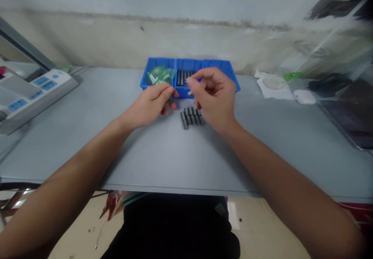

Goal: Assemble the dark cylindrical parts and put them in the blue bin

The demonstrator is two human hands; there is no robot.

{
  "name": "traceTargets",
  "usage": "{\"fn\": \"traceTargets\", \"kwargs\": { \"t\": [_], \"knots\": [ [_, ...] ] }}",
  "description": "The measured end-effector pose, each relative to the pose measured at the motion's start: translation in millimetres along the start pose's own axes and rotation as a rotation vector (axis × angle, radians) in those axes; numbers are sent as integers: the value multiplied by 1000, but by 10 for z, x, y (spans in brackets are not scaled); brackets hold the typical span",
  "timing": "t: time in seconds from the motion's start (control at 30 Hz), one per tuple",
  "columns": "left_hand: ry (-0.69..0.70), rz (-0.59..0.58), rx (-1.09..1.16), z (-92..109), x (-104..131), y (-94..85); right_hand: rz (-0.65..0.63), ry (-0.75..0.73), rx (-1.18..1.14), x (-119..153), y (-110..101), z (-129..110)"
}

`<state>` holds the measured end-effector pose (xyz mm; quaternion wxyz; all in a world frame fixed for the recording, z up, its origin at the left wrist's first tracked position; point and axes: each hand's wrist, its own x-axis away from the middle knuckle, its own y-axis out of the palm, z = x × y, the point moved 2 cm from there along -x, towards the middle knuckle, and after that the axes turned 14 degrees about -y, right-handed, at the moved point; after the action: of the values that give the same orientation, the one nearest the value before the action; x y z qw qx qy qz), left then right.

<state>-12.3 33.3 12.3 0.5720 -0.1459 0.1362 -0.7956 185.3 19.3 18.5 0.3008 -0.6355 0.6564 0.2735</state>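
Note:
My left hand (151,103) is closed around a short dark metal cylinder (171,99), mostly hidden by the fingers. Just to its right, my right hand (218,96) pinches a small white piece (190,93) between thumb and fingers. Below and between the hands, several dark cylinders (192,117) lie side by side in rows on the grey table (175,158). Behind the hands stand three joined blue bins (183,93). A green plastic bag (159,73) with small white pieces fills the left bin, and more dark cylinders (182,76) lie in the middle one. My right hand partly covers the right bin.
A white power strip (43,90) lies at the table's left side. On the right are a white tissue (275,90), a small white case (304,96) and a dark flat-screen device (348,121). The wall (101,43) rises right behind the bins.

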Motion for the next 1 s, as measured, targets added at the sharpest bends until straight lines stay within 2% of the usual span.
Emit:
{"fn": "traceTargets", "kwargs": {
  "t": [0.07, 0.2, 0.33, 0.4, 0.5, 0.7, 1.0],
  "knots": [
    [11, -3, -52, -24, -3, -3, 75, 71, -5, -46, -57, 72],
    [29, 12, -135, -28, 4, -5, 99, 228, -61, -163, -163, 182],
    [33, 20, -212, 13, 23, -1, 265, 500, -250, -223, -153, 60],
    [28, 18, -254, 38, 36, 1, 321, 498, -322, -223, -124, -57],
    [36, 22, -298, 53, 46, -1, 337, 466, -384, -206, -117, -149],
    [34, 14, -346, 13, 31, -11, 354, 639, -327, -217, -211, -94],
    [32, 49, -315, 91, 62, -2, 233, 604, -366, -198, -173, -125]
  ]
}}
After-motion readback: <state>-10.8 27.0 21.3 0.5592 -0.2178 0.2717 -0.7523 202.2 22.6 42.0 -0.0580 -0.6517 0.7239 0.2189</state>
